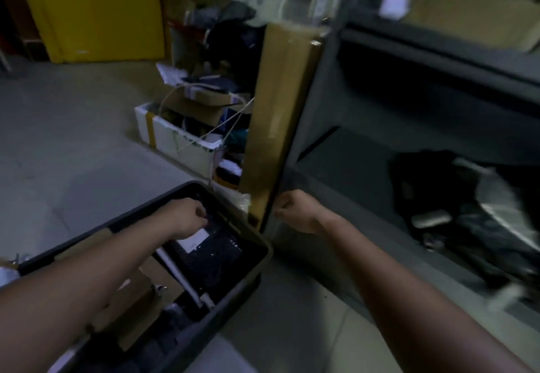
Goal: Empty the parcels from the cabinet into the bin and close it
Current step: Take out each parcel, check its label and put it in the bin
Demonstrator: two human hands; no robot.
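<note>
Left hand (190,217) curls over a black parcel (217,251) in the open bin (225,305); right hand (295,212), fisted at the cabinet (318,144) edge. Neither grip is clear. Beyond it, dark parcels (467,214) remain shelved.

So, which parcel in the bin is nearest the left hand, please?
The shiny black bag with a white label, not the brown cardboard boxes beside it.
</note>
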